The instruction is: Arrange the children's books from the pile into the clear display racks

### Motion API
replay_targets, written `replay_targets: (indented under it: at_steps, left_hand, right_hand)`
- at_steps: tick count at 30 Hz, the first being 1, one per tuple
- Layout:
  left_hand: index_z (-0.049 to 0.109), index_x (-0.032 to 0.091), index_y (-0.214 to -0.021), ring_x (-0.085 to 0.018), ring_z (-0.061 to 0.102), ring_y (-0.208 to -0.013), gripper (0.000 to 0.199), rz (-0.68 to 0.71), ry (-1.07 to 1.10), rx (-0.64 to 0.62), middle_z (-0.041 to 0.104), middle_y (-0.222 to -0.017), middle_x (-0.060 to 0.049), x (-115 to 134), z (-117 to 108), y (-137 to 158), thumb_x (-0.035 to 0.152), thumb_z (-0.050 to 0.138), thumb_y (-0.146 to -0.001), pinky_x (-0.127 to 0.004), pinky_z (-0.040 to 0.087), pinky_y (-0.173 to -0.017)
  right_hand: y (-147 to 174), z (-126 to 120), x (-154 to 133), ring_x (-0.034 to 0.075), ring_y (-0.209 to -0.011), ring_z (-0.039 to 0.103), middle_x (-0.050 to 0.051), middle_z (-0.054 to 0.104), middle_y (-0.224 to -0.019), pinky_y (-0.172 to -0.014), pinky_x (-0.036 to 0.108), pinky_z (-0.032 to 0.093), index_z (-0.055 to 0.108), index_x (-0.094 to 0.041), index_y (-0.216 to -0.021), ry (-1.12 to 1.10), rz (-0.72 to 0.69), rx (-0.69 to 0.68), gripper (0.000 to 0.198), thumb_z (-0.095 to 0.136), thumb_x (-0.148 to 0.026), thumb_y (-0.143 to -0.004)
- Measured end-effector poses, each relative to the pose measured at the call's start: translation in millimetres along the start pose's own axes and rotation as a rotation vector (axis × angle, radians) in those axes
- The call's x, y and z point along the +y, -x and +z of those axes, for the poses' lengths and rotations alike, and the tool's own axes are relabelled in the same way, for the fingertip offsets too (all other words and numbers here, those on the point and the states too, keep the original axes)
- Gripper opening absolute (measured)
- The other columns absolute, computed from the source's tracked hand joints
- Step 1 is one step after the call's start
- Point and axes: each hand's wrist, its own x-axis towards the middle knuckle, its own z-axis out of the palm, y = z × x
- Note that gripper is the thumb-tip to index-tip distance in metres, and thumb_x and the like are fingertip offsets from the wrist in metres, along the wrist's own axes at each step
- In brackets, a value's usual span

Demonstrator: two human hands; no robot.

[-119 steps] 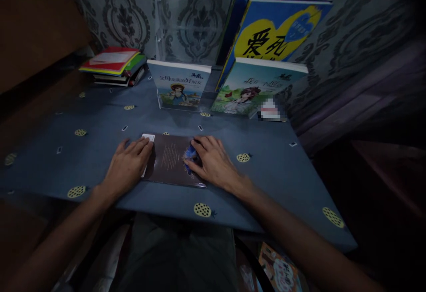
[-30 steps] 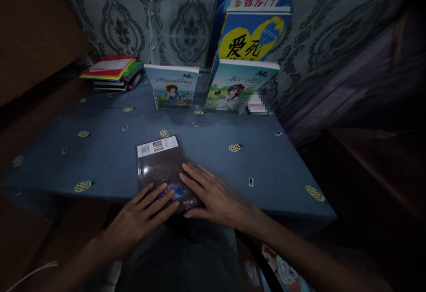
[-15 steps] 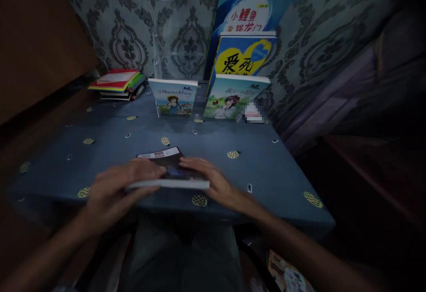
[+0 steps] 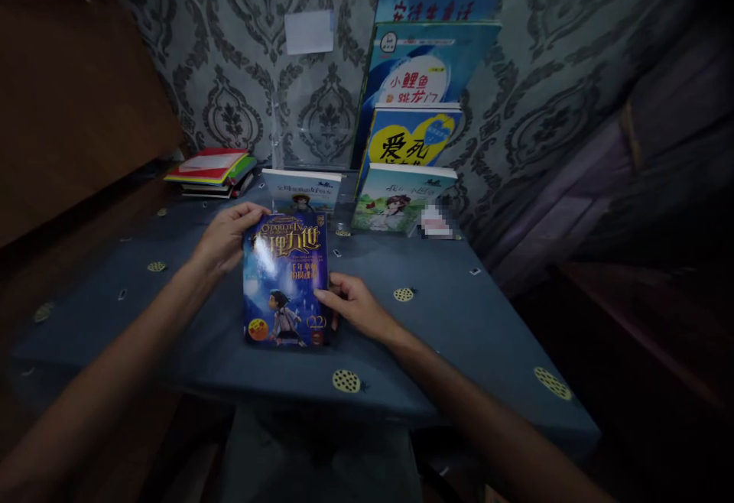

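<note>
The blue book (image 4: 287, 281) is held below and left of the frame's centre, its long axis running up and down. Its upper left corner is pinched by the left grip (image 4: 223, 239); its right edge is clasped, lower down, by the right grip (image 4: 356, 306). Contact with the worktop (image 4: 459, 316) cannot be told. "CHARLIE IX" and "(22)" are printed on the cover; "小鲤鱼跳龙门" is borne by a teal book (image 4: 427, 67), upper right.

Dk blue-grey, cloth-covered table (image 4: 482, 319) w/ yellow pineapple print. Back L: red-topped flat stack of bks/papers (image 4: 209, 170). Back ctr: pale-blue illus. paperback (image 4: 301, 184) & green illus. paperback (image 4: 378, 191), standing apart.
</note>
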Motion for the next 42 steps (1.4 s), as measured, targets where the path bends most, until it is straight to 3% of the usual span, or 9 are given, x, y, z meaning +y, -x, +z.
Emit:
replay_targets:
  at_steps: [3, 7, 10, 14, 20, 23, 25, 28, 42]
  left_hand:
    - [0.067, 0.014, -0.073, -0.012, 0.057, -0.056, 0.01, -0.157, -0.035, 0.046, 0.065, -0.064, -0.002, -31, -2, -11, 0.022, 0.073, -0.071, -0.023, 0.049, -0.056]
    - [0.064, 0.015, -0.072, -0.012, 0.054, -0.056, 0.002, -0.161, -0.137, 0.109, 0.062, -0.063, -0.001, -58, -5, -22, 0.017, 0.066, -0.071, -0.024, 0.047, -0.057]
    - [0.065, 0.017, -0.074, -0.014, 0.057, -0.069, 0.005, -0.034, -0.323, 0.148, 0.063, -0.07, 0.0, -67, -16, -26, 0.014, 0.064, -0.07, -0.024, 0.048, -0.068]
    - [0.071, 0.019, -0.095, -0.023, 0.064, -0.095, 0.022, 0.27, -0.893, 0.044, 0.071, -0.094, -0.004, -75, -30, -13, 0.022, 0.055, -0.081, -0.037, 0.051, -0.091]
    - [0.07, 0.018, -0.116, -0.026, 0.062, -0.116, 0.039, 0.473, -1.201, -0.254, 0.07, -0.123, -0.01, -82, -19, 19, 0.029, 0.038, -0.096, -0.045, 0.049, -0.106]
    - [0.067, 0.015, -0.123, -0.027, 0.062, -0.119, 0.042, 0.456, -1.254, -0.285, 0.068, -0.128, -0.012, -85, -14, 22, 0.027, 0.036, -0.097, -0.047, 0.048, -0.108]
    - [0.066, 0.015, -0.126, -0.027, 0.062, -0.12, 0.042, 0.441, -1.273, -0.282, 0.068, -0.13, -0.012, -87, -13, 21, 0.026, 0.037, -0.097, -0.048, 0.047, -0.11]
    - [0.065, 0.013, -0.127, -0.027, 0.06, -0.125, 0.043, 0.434, -1.277, -0.275, 0.067, -0.134, -0.014, -90, -15, 19, 0.026, 0.036, -0.098, -0.049, 0.046, -0.112]
    - [0.065, 0.014, -0.125, -0.028, 0.062, -0.125, 0.043, 0.492, -1.306, -0.167, 0.067, -0.132, -0.015, -96, -18, 22, 0.034, 0.035, -0.102, -0.046, 0.049, -0.11]
  right_hand:
    - [0, -1, 9, 0.009, -0.047, 0.059, -0.005, 0.065, -0.067, -0.041, 0.02, 0.049, 0.055, -0.019, -0.097, -0.081, 0.099, -0.017, 0.048, 0.075, -0.059, -0.079]
    - [0, -1, 15, 0.01, -0.051, 0.064, -0.003, 0.067, -0.067, -0.043, 0.019, 0.053, 0.054, -0.019, -0.092, -0.144, 0.177, -0.014, 0.045, 0.076, -0.056, -0.078]
    - [1, -1, 14, 0.011, -0.048, 0.064, -0.003, 0.065, -0.06, -0.044, 0.02, 0.053, 0.051, -0.02, -0.082, -0.108, 0.271, -0.06, 0.039, 0.071, -0.053, -0.084]
    - [1, -8, 10, 0.011, -0.044, 0.061, -0.003, 0.064, -0.057, -0.042, 0.02, 0.048, 0.049, -0.02, -0.076, 0.039, 0.343, -0.057, 0.03, 0.061, -0.041, -0.094]
    - [-6, -17, 0, 0.013, -0.058, 0.062, 0.0, 0.066, -0.067, -0.059, 0.024, 0.047, 0.06, -0.018, -0.078, 0.603, 0.029, 0.199, 0.02, 0.054, -0.023, -0.097]
    - [-16, -15, 1, 0.022, -0.095, 0.069, 0.01, 0.074, -0.102, -0.089, 0.037, 0.052, 0.069, -0.015, -0.103, 0.876, -0.176, 0.194, 0.017, 0.053, -0.017, -0.097]
    - [-24, -14, 5, 0.027, -0.122, 0.061, 0.017, 0.067, -0.13, -0.107, 0.046, 0.045, 0.067, -0.012, -0.121, 0.986, -0.248, 0.154, 0.028, 0.052, -0.017, -0.098]
    - [-34, -17, 15, 0.031, -0.139, 0.049, 0.02, 0.056, -0.147, -0.116, 0.054, 0.038, 0.061, -0.01, -0.135, 1.067, -0.228, 0.125, 0.038, 0.052, -0.024, -0.101]
    - [-31, -24, 29, 0.031, -0.138, 0.051, 0.02, 0.053, -0.15, -0.116, 0.055, 0.041, 0.058, -0.012, -0.141, 1.051, -0.243, 0.164, 0.046, 0.052, -0.035, -0.102]
